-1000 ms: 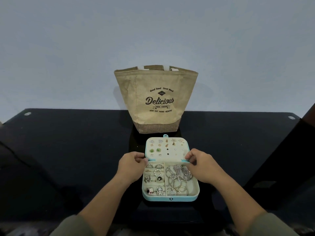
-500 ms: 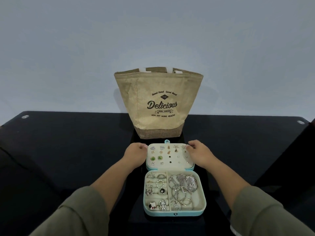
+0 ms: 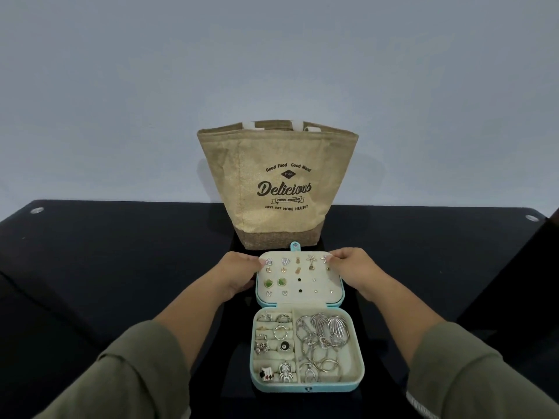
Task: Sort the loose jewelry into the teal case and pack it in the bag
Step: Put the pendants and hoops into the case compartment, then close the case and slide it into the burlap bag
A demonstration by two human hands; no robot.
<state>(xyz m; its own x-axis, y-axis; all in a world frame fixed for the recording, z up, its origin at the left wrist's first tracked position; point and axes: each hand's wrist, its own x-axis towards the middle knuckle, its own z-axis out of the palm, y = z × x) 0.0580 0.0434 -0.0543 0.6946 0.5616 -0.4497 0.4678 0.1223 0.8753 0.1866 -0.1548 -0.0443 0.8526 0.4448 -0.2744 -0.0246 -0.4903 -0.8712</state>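
While left hand (image 3: 239,273) and right hand (image 3: 354,272) grip, lid (image 3: 320,275) corners (both) hide.

Bag (image 3: 272,176) reads "Delicious", "Good Food Good Mood"

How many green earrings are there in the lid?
2. One green earring sits in the third row of the lid, at its left end; the other is just right of it. Fingers cover the far corners, so more may be hidden.

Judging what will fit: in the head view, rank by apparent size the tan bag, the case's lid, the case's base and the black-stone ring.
1. tan bag
2-3. base and lid: base looks slightly larger but sits nearer, so unranked
4. black-stone ring
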